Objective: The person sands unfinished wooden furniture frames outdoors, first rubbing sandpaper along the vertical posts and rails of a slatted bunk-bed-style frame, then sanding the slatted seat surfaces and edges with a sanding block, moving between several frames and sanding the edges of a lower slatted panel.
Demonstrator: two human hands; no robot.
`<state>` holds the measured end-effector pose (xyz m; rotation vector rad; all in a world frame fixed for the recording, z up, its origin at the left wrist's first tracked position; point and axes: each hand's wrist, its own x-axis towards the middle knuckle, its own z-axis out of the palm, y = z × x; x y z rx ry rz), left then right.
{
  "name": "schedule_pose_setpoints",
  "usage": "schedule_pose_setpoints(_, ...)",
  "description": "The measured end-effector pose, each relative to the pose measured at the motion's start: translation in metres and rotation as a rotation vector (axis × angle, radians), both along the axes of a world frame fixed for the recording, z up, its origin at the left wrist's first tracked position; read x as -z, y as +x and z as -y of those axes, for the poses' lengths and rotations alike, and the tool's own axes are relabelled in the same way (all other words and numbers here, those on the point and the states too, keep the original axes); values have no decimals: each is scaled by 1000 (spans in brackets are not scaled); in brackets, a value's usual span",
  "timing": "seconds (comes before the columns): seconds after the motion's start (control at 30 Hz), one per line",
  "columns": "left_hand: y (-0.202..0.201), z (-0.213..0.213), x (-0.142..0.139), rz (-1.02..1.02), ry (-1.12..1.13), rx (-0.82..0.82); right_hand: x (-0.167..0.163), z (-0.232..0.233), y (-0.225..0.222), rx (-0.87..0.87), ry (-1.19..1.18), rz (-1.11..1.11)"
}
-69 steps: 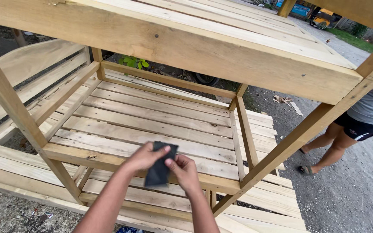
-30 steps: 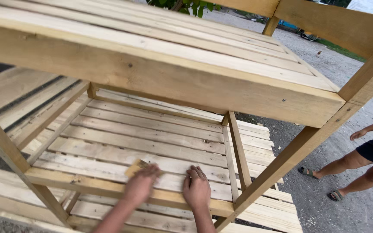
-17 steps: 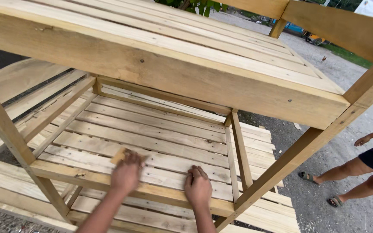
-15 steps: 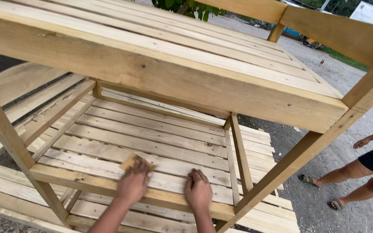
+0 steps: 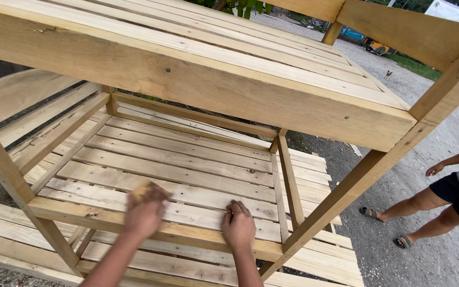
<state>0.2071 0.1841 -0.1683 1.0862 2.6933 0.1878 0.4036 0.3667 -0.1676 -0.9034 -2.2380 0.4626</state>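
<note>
Left hand: our left hand [image 5: 145,212] is curled over a small tan sanding pad [image 5: 141,190], pressing it to a slat; it looks blurred.
Right hand: our right hand [image 5: 238,227] lies flat, fingers slightly bent, holding nothing, braced on the front slat.
Pad position: on the lower shelf [image 5: 187,170], near its front rail [image 5: 187,234], left of the right hand.
Pad direction: mostly hidden; we cannot tell its long axis. The slats run left to right.
Risk: we judge knuckles could catch the rail, or rough grain could splinter our fingers.
Nearby: another person [image 5: 452,196] stands well apart at right.
</note>
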Motion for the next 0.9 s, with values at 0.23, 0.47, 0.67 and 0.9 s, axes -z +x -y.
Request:
schedule_pose_setpoints(0.23,45,1,23,-85,146,293,0,0,1,-29,40,-13)
schedule_pose_setpoints(0.47,-28,33,43,-176,201,-118,-1,3,2,-4,17,3)
schedule_pose_setpoints(0.67,-25,30,59,-287,233,-143,1,3,-1,2,42,-4)
schedule_pose_setpoints(0.9,-1,16,41,-168,198,-97,1,4,0,-3,67,-23)
